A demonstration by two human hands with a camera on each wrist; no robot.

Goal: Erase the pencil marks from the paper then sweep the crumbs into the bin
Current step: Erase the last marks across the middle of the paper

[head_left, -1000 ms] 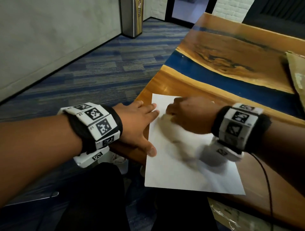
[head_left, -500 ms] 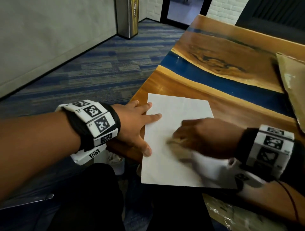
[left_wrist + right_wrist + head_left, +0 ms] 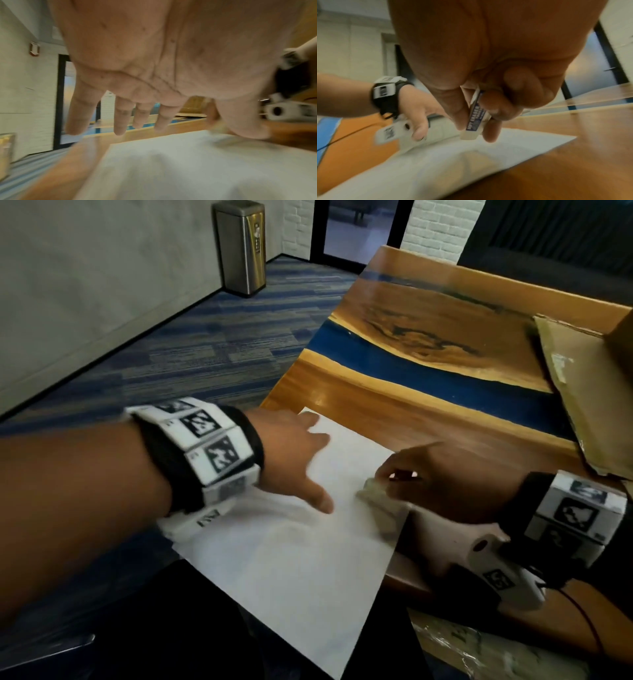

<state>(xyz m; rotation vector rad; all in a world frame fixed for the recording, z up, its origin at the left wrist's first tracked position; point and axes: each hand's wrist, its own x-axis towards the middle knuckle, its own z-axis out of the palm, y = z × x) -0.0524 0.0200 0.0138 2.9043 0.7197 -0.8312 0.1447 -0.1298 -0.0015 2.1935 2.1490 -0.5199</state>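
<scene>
A white sheet of paper lies askew at the table's near corner, its near part hanging past the edge. My right hand pinches a white eraser with a blue sleeve, its tip just above the paper. In the head view the eraser sits over the sheet's right side. My left hand hovers flat over the sheet's left part with fingers straight and spread above the paper. No pencil marks or crumbs can be made out in the blur.
The wooden table has a blue resin stripe. A flattened cardboard box lies at its right. A steel bin stands far off on the carpet by the wall. Crinkled plastic shows below the table's near edge.
The sheet has turned and slid toward me, now hanging over the table's near edge. My left hand has lifted off it. My right hand with the eraser moved from the sheet's top toward its right side.
</scene>
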